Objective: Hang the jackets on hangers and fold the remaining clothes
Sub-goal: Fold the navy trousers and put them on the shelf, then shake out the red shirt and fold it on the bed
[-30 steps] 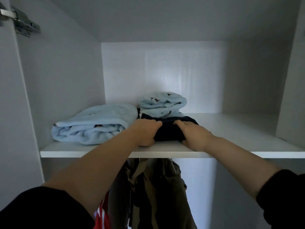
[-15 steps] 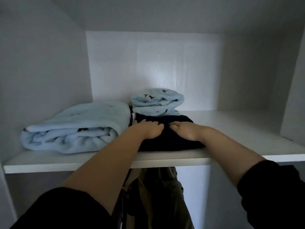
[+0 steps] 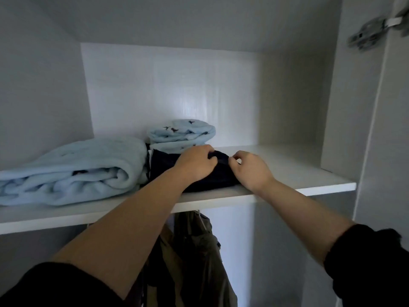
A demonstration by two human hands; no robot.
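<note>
At the far left of the shelf [image 3: 309, 187] lay a big folded pale-blue blanket [image 3: 66, 171], its rolled end touching the dark garment [image 3: 163, 162] beside it. Behind that garment, toward the back wall, sat a smaller pale-blue bundle [image 3: 181, 135] with little dark figures on it.

The dark garment lay folded near the shelf's front edge, its long side running left to right, directly under both hands. The left hand [image 3: 194, 166] rested on its top, fingers curled and gripping a raised fold at the far side. The right hand [image 3: 251, 170] sat at the garment's right end, fingers curled, with the thumb against the cloth; whether it truly pinched the fabric could not be told. Both were about equally near.

To push the garment back, the bundle behind stood in the way, while the blanket hemmed it in on the left. Only the bare shelf to the right looked free. Below the shelf hung the jackets [image 3: 194, 251], and a metal hinge [image 3: 365, 32] showed at the upper right.
</note>
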